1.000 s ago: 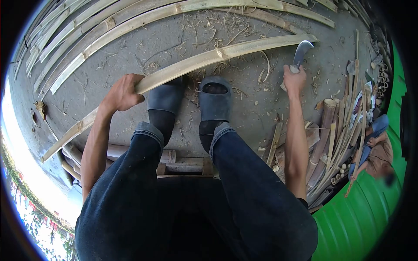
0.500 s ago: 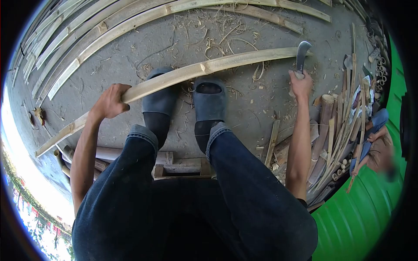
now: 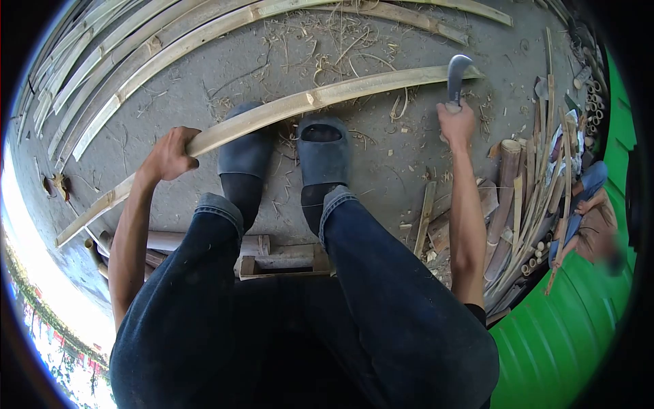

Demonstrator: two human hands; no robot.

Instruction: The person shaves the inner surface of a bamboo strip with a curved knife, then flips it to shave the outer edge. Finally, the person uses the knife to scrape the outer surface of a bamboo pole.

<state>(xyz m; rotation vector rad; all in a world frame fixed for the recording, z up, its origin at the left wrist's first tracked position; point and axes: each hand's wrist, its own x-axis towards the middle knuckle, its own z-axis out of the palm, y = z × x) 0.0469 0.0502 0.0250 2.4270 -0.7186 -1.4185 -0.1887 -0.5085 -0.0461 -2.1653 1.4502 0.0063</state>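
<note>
A long split bamboo strip (image 3: 272,112) runs from the lower left up across my feet toward the upper right. My left hand (image 3: 170,155) is wrapped round it left of my feet. In my right hand (image 3: 456,123) I grip a curved-blade knife (image 3: 456,76) by its handle. The blade points away from me and overlaps the strip near its far right end. Under the strip are my dark slide sandals (image 3: 324,153), worn over socks.
More bamboo strips (image 3: 153,46) lie in rows at the upper left. Thin shavings (image 3: 340,58) litter the concrete floor. Bamboo poles and sticks (image 3: 507,184) are piled at the right, near another person (image 3: 591,221) by a green corrugated sheet (image 3: 552,347).
My right hand and the knife have shifted left and slightly upward along the strip's far end. My left hand keeps its hold with little movement.
</note>
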